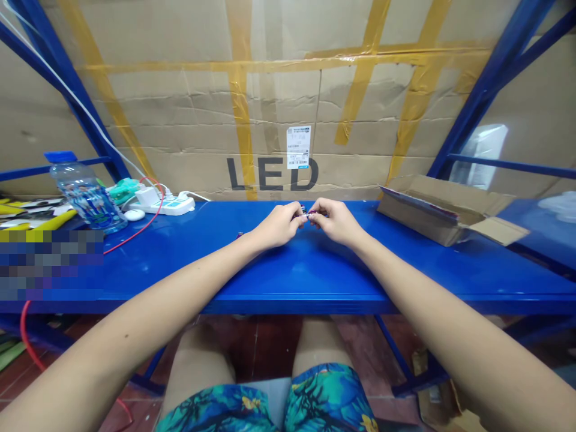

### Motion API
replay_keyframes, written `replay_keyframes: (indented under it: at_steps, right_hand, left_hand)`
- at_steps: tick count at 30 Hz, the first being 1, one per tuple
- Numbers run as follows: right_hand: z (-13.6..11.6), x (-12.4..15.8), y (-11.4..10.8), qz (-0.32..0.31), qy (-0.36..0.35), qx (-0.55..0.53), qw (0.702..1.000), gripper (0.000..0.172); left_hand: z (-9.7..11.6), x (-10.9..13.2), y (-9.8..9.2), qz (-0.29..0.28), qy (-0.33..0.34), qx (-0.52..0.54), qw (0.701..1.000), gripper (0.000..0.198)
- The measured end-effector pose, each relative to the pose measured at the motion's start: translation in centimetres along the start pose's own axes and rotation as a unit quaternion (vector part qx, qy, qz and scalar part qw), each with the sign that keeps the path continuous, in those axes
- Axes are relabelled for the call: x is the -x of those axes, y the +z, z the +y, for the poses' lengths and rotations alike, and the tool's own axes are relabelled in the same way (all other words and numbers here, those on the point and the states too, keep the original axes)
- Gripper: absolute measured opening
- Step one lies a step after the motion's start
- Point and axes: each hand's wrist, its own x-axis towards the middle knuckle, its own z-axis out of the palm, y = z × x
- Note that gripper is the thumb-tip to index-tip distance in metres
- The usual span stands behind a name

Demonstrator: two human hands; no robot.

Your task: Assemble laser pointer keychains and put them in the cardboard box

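Note:
Over the middle of the blue table (297, 270), my left hand (279, 224) and my right hand (335, 222) meet with fingertips nearly touching. Both are closed in a pinch around a small dark and reddish shiny object (307, 212), which shows only in part between the fingers. Its kind is too small to make out. Just behind my left wrist, a small dark purple item (240, 235) lies on the table, mostly hidden by the forearm.
An open cardboard box (418, 210) sits at the right. To the left stand a plastic bottle (87, 192) with a blue cap and a white power strip (168, 205). A red cable (135, 233) crosses the left side. A large cardboard sheet (193, 132) rises behind the table.

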Motion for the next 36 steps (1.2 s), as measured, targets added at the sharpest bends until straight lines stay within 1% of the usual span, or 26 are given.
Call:
replay_keyframes:
  at_steps: [2, 5, 9, 15, 18, 21, 24, 27, 30, 32, 34, 36]
  right_hand:
    - [0.0, 0.0, 0.0, -0.005, 0.002, -0.005, 1.000, 0.009]
    - [-0.1, 0.1, 0.0, -0.014, 0.016, -0.033, 0.999, 0.012]
    - [-0.2, 0.1, 0.0, -0.029, 0.042, -0.082, 0.995, 0.019]
    - [-0.4, 0.1, 0.1, -0.035, 0.062, -0.107, 0.992, 0.025]
    - [-0.8, 0.1, 0.0, -0.049, 0.093, -0.132, 0.986, 0.030]
    - [-1.2, 0.2, -0.3, -0.058, 0.134, -0.146, 0.978, 0.030]
    - [-1.4, 0.1, -0.4, -0.051, 0.161, -0.164, 0.972, 0.026]
    - [-1.2, 0.0, -0.5, -0.036, 0.156, -0.182, 0.970, 0.023]
    - [-0.8, -0.1, -0.6, -0.014, 0.152, -0.182, 0.971, 0.022]
    - [-0.7, -0.2, -0.7, -0.025, 0.160, -0.181, 0.970, 0.020]
    - [-0.7, -0.2, -0.8, -0.053, 0.167, -0.185, 0.967, 0.022]
    - [-0.8, -0.2, -0.9, -0.078, 0.157, -0.183, 0.967, 0.023]
  left_hand:
    - [0.2, 0.4, -0.1, 0.011, 0.009, 0.004, 1.000, 0.011]
    - [0.4, 0.6, -0.1, 0.034, 0.048, -0.042, 0.997, 0.011]
    - [0.4, 0.7, 0.0, 0.038, 0.078, -0.094, 0.992, 0.011]
    - [0.5, 0.8, 0.1, 0.029, 0.085, -0.170, 0.981, 0.008]
    - [0.5, 0.9, 0.0, 0.034, 0.075, -0.201, 0.976, 0.008]
    - [0.4, 1.0, -0.2, 0.040, 0.076, -0.202, 0.976, 0.010]
    - [0.3, 0.8, -0.3, 0.043, 0.075, -0.142, 0.986, 0.013]
    - [-0.2, 0.4, -0.4, 0.054, 0.054, -0.021, 0.997, 0.009]
    - [-1.2, -0.2, -0.5, 0.075, 0.029, 0.095, 0.992, 0.012]
    - [-1.8, -0.6, -0.9, 0.076, 0.012, 0.154, 0.985, 0.013]
    - [-2.1, -0.7, -1.5, 0.066, -0.001, 0.204, 0.977, 0.014]
    - [-2.0, -0.6, -2.0, 0.051, 0.001, 0.226, 0.973, 0.017]
